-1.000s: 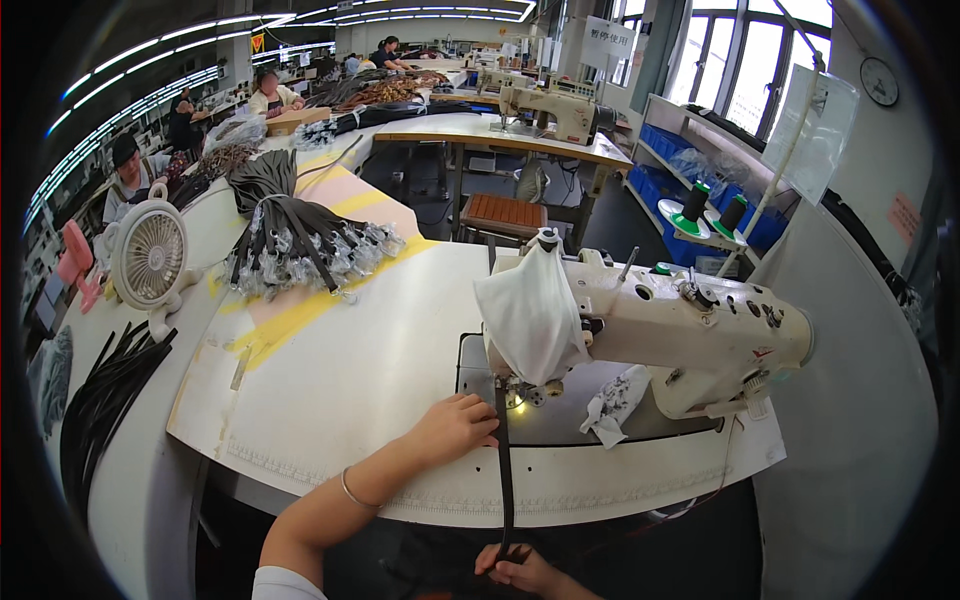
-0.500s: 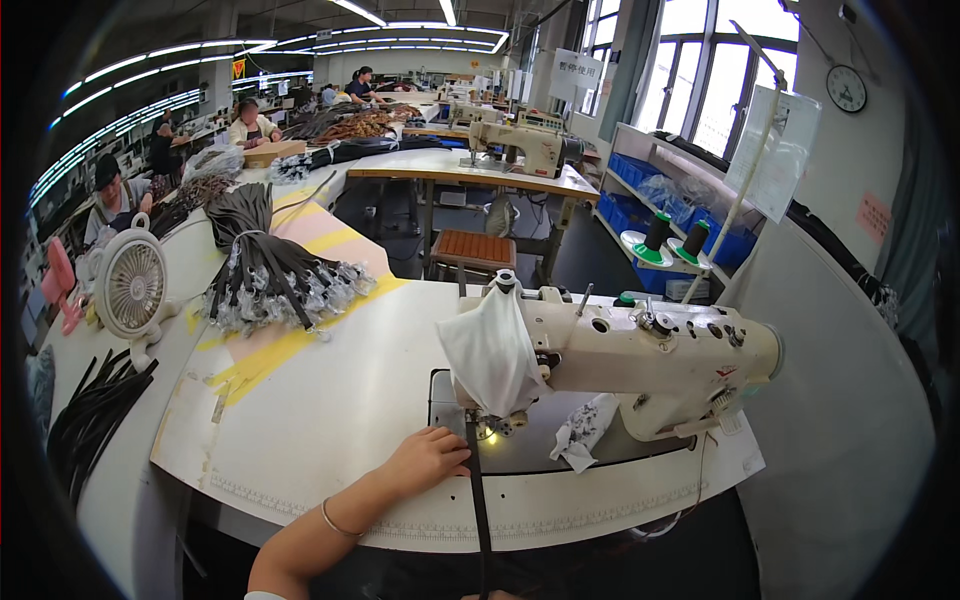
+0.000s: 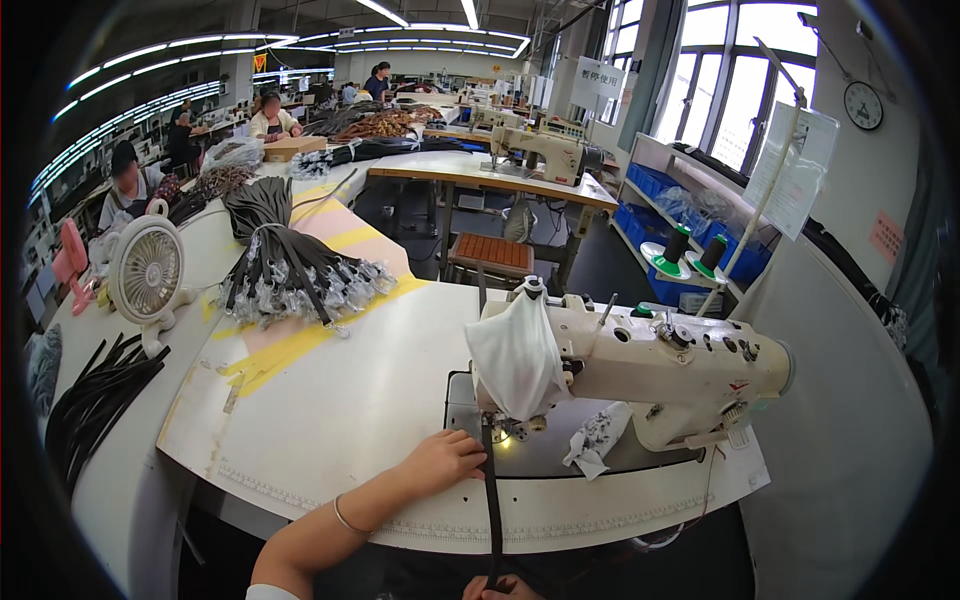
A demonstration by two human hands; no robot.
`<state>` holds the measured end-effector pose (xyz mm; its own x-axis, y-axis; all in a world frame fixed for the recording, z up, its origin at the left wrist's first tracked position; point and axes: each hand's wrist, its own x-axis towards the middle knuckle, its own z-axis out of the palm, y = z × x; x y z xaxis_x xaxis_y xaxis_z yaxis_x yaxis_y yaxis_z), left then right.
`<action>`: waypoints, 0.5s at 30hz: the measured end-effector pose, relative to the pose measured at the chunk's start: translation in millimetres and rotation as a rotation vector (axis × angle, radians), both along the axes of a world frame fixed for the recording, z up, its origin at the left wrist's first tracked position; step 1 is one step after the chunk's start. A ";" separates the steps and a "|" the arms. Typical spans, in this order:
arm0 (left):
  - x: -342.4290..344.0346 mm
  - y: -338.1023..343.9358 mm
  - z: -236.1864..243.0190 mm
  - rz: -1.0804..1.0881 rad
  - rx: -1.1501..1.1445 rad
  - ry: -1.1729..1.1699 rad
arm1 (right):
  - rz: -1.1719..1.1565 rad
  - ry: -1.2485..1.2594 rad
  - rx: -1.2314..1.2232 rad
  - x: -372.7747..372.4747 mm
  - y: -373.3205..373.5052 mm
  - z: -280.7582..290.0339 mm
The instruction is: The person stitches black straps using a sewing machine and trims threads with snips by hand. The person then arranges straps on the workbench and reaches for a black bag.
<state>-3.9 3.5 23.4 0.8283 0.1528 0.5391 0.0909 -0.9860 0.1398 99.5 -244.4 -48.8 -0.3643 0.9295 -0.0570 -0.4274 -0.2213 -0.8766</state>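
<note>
A long dark strap (image 3: 494, 510) runs from under the sewing machine (image 3: 660, 355) head toward me, over the front edge of the white table. My left hand (image 3: 447, 462) rests by the needle area, its fingers bent together on the strap's left edge. Low in the picture, my right hand (image 3: 505, 588) is closed around the strap's near end, partly cut off by the frame. A white cloth (image 3: 515, 360) hangs over the machine's head and hides part of it. The machine's small lamp glows beside the strap.
A bundle of dark straps with plastic-wrapped ends (image 3: 290, 265) lies at the left. Beyond are a white fan (image 3: 148, 270) and more black straps (image 3: 95, 400). A crumpled patterned cloth (image 3: 598, 438) lies under the machine arm. Thread cones (image 3: 675, 250) stand behind; co-workers sit farther back.
The view has shifted, so the scene sits slightly right and lower. My right hand has come farther into view, holding the strap. The left hand stays at the strap beside the needle area.
</note>
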 end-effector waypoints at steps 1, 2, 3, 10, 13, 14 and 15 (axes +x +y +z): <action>0.2 -0.5 0.1 0.007 -0.011 -0.003 | -0.078 0.082 -0.041 0.1 3.8 -0.3; 0.5 -0.9 0.3 0.012 -0.020 -0.004 | -0.156 0.163 -0.082 -0.2 7.1 -0.4; 0.4 -1.3 0.7 0.013 -0.020 -0.006 | -0.187 0.205 -0.090 -0.7 10.1 -0.5; 0.0 -2.9 4.5 0.018 -0.016 0.004 | -0.208 0.192 -0.084 -1.9 11.4 0.1; 0.0 -2.9 5.2 0.025 -0.016 0.010 | -0.133 0.088 -0.026 -1.6 7.4 0.1; 0.0 -3.1 5.3 0.030 -0.015 0.013 | -0.138 0.087 -0.027 -1.2 6.3 0.0; 0.3 -3.2 5.3 0.028 -0.015 0.009 | -0.125 0.075 -0.007 -0.9 5.3 -0.2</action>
